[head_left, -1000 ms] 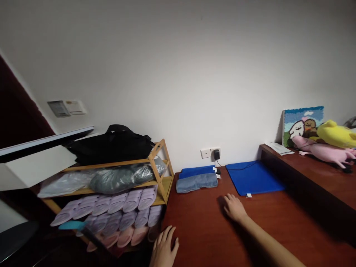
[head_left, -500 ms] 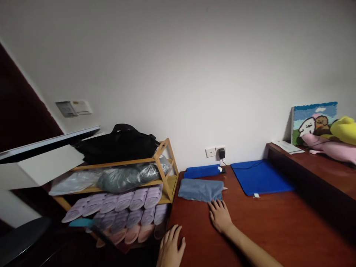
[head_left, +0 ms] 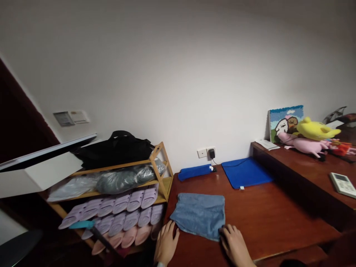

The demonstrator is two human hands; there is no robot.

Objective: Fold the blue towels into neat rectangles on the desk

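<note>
A blue-grey cloth (head_left: pixel 200 215) lies spread almost flat on the reddish-brown wooden table (head_left: pixel 258 226), slightly wrinkled. My left hand (head_left: pixel 167 243) is at its near left corner, fingertips at the edge and the thumb held apart, so the hand looks open. At the near right corner, my right hand (head_left: pixel 235 243) has its fingers bent down over the cloth's edge and closed on it. Its thumb is hidden. Farther back lie a folded blue cloth (head_left: pixel 194 172) and a flat blue mat (head_left: pixel 246 172) with a white tag.
Left of the table stands a wooden rack (head_left: pixel 164 159) with purple slippers (head_left: pixel 135 200) and a black bag (head_left: pixel 119 150). A charger (head_left: pixel 212 153) is plugged into the wall. On the raised right-hand shelf are plush toys (head_left: pixel 315 129), a picture (head_left: pixel 286 120) and a white remote (head_left: pixel 343 184).
The blue-grey cloth has come nearer to me and is opened wider. My right hand has drawn back with its edge. The left hand shifted slightly, and the view turned right.
</note>
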